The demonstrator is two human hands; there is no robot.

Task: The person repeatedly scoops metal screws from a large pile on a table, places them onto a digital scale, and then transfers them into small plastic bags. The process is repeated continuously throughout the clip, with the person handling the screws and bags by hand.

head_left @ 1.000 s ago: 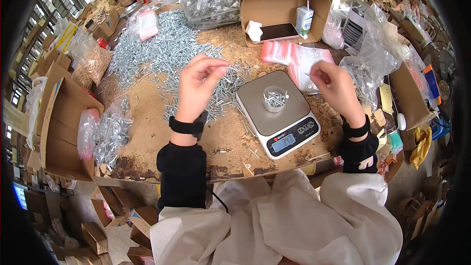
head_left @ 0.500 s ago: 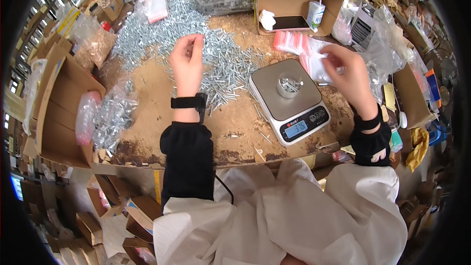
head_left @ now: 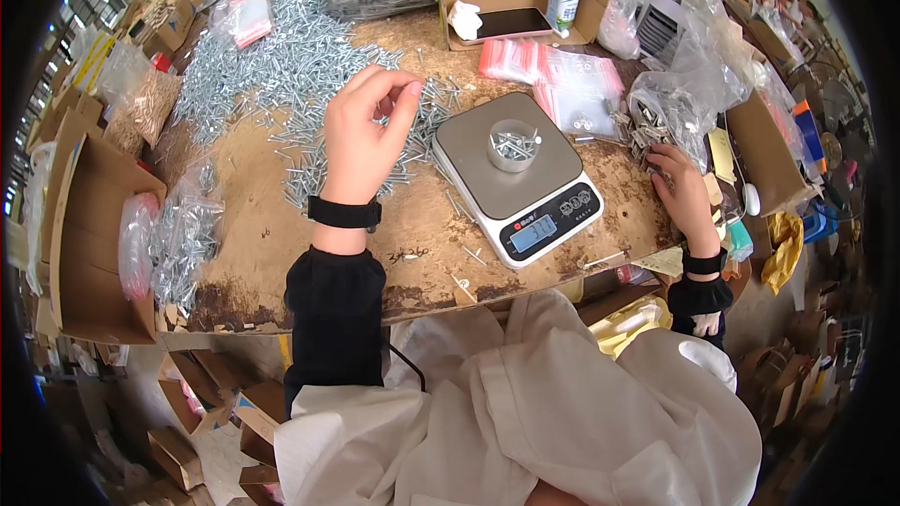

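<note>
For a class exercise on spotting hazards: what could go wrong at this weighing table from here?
The open cup of screws stands on the scale; a bump from the left hand might spill it. Loose screws lie close to the scale, so a stray one could perhaps disturb the weighing.

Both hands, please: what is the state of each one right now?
Left hand: curled, near the fastener pile; whether it holds anything cannot be told.
Right hand: loosely open, near the small metal pieces; nothing seen held.
</note>
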